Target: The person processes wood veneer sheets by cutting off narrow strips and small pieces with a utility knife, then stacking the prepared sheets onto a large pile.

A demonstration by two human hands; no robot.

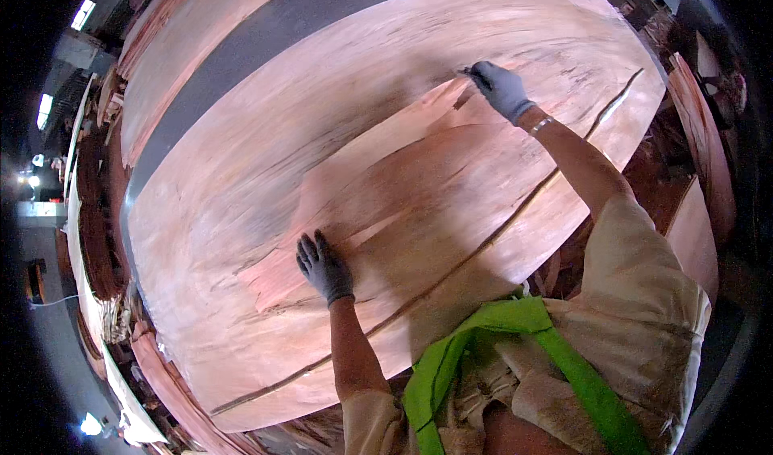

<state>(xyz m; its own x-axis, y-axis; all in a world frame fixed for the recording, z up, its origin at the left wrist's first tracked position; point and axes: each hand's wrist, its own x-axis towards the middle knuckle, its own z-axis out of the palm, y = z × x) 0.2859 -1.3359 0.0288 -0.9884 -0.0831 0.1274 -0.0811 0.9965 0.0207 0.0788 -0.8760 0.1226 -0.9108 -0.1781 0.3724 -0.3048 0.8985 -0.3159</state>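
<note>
On veneer (201,237), left hand (324,270) flat, right hand (499,90) pinching reddish piece (382,165)

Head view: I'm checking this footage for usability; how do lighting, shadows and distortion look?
In the head view, fisheye bending bows the edges of the broad, pale pinkish wood sheet, with black corners; in the head view, the small white lamp glares at left against dim surroundings; in the head view, a soft shadow darkens the sheet near the bright green fabric strap.

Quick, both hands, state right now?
Left hand: open, palm down on the wood sheet.
Right hand: closed, fingers curled; can't tell whether it holds anything.
</note>
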